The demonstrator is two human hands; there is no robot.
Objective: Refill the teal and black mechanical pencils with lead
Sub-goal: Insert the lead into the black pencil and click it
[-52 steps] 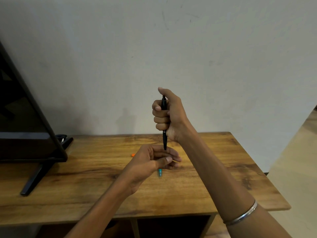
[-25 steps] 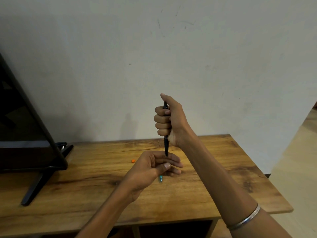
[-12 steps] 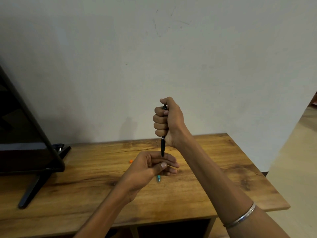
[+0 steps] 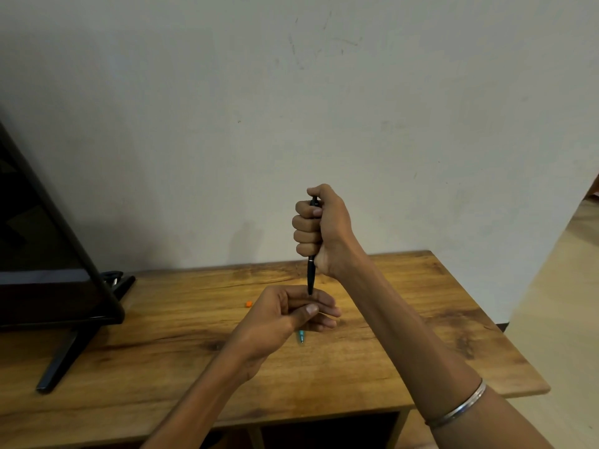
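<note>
At far left a dark monitor (image 4: pixel 48 254) is standing on the wooden table (image 4: pixel 405 335). Nearer the middle, the left hand (image 4: pixel 278 319) is curling loosely, what it holds unclear, hiding most of the teal pencil (image 4: pixel 301 336) lying beneath. Just right, the right hand (image 4: pixel 319 228) is gripping the black pencil (image 4: pixel 311 273) upright, tip touching the left fingers.

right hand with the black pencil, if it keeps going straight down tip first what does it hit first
Most likely the left hand: the black pencil in the right hand points down with its tip at those fingers. The table lies below. Contact is unclear.
</note>
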